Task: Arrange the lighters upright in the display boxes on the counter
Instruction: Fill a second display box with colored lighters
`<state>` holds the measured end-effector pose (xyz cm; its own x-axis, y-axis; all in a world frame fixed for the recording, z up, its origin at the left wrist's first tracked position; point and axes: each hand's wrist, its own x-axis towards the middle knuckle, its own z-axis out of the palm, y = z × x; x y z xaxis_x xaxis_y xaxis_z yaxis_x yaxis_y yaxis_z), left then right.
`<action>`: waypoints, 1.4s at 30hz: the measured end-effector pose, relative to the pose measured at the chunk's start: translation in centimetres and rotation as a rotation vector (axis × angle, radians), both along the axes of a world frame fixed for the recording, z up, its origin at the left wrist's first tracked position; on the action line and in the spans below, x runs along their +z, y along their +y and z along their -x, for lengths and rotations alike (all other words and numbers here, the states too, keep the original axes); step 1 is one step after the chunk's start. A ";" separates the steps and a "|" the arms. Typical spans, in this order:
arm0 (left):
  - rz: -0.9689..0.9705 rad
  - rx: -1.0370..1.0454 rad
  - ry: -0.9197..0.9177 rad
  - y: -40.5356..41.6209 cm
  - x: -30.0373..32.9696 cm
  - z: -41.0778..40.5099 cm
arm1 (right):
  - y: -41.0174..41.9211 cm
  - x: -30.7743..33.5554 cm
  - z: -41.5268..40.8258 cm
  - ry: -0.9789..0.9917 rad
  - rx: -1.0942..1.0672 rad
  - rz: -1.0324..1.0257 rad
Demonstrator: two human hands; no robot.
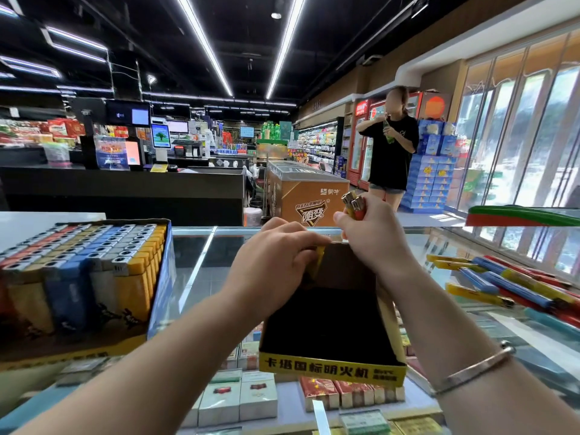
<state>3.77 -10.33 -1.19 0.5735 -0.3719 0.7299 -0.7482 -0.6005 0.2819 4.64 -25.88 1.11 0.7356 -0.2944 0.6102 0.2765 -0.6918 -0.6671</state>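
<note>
On the shop's glass tabletop (201, 255), the left hand (276, 255) pinches the flimsy empty box (332, 365) wall while the right hand (373, 237) clamps what look like two light, slick lighters (354, 204), best held mid-body.

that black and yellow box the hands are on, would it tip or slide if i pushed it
The black and yellow box looks empty and made of thin card, so it is probably light and would slide easily on the smooth glass counter. Its tall back wall may flex, since the left hand already grips it there.
</note>
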 end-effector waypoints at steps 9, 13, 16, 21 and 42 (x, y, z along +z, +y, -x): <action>0.066 -0.023 0.248 0.4 0.3 -0.8 | 0.7 -0.3 0.2 0.005 -0.037 0.133; -0.035 0.035 0.117 -0.2 0.1 -0.4 | 0.7 -0.4 0.2 0.001 -0.031 0.137; -0.020 0.047 0.131 0.0 0.2 -0.5 | 0.7 -0.5 0.1 0.000 -0.013 0.128; 0.055 0.075 0.155 0.3 0.2 -0.4 | 0.6 -0.4 0.1 -0.011 0.020 0.115; 0.370 -0.093 0.148 1.0 2.0 1.0 | 2.3 0.4 1.5 -0.089 0.437 0.233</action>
<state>2.79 -9.37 0.83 0.6587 -0.1549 0.7363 -0.7297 -0.3702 0.5749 3.16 -23.53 1.54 0.7016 0.1811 0.6892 0.6223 -0.6268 -0.4688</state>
